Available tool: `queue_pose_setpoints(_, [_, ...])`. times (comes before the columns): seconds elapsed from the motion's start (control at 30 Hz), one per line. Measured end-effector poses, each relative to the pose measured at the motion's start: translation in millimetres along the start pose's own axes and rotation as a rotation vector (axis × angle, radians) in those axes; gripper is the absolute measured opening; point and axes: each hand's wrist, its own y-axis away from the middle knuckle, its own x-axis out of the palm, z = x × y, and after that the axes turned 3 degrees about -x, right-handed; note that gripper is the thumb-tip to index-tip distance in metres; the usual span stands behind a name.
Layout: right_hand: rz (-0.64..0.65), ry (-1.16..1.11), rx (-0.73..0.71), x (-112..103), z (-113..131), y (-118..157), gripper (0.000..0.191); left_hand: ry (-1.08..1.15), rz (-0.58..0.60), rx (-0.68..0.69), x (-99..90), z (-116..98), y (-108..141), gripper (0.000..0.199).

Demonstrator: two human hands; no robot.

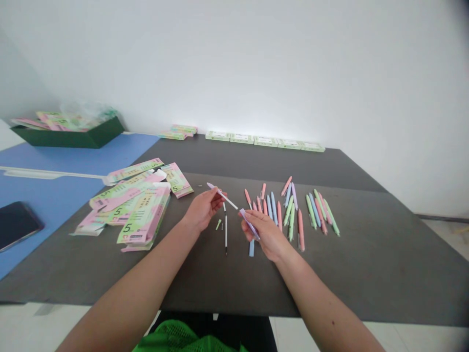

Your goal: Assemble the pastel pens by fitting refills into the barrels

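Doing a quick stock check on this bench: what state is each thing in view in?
left hand, gripping a lilac pen part
right hand, gripping a lilac pen barrel
ink refill, lying loose on the dark table
pale blue pen barrel, lying beside the right hand
pastel pens, laid loosely side by side
pink-and-green cartons, flattened in a loose heap
dark green tray, holding more cartons
phone, lying flat, dark

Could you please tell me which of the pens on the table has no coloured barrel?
The bare refill lying between the left hand and right hand: a thin white tube with a dark tip, unlike the pastel-barrelled pens grouped to its right.
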Motion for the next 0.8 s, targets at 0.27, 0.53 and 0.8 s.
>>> queue_pose_setpoints(0.27, [-0.211,0.048,-0.100,-14.8,11.5,-11.4,0.029,-0.178,0.059,-0.104,-1.0,-0.4,0.5,0.019])
queue_pose_setpoints(0.53, [-0.304,0.939,-0.113,-19.1,13.6,-35.8,0.026,-0.834,0.109,0.003,11.2,27.9,-13.0,0.028])
queue_pose_setpoints(0.8, [-0.317,1.357,-0.041,-3.0,7.4,-61.3,0.024,-1.373,-0.026,0.191,29.9,29.8,0.8,0.008])
